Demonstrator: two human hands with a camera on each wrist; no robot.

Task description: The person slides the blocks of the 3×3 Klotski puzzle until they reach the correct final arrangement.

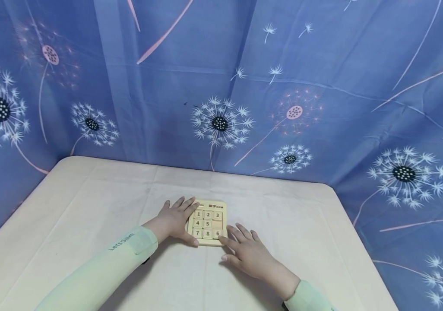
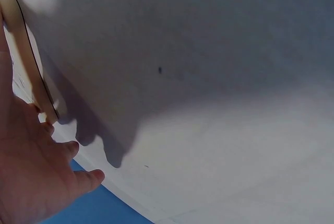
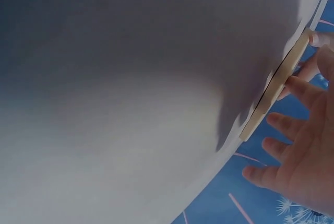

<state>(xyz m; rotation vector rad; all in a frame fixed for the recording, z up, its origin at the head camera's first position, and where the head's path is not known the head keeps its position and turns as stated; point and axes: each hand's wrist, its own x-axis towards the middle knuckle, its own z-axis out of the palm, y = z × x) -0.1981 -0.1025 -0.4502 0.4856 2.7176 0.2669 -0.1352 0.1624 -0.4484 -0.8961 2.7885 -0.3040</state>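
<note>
A yellow number slide puzzle [image 1: 207,242] lies flat on the table. Its tiles read 1, 2, 3 on top, then 4, 5 and a gap, with 7, 8, 6 along the bottom. My left hand [image 1: 173,220] holds the left side of the board, thumb at the lower left corner and fingers by the upper left. With its index finger, my right hand [image 1: 253,255] touches the tile marked 6 [image 1: 217,233]; its other fingers are spread beside the right edge. Both wrist views show the board edge-on, the left wrist view beside my left palm [image 2: 31,166].
A pale cloth covers the table [image 1: 101,207] on all sides of the puzzle. Behind and beside it hangs a blue curtain [image 1: 159,108] printed with dandelions. Light green sleeves [image 1: 105,268] cover both forearms.
</note>
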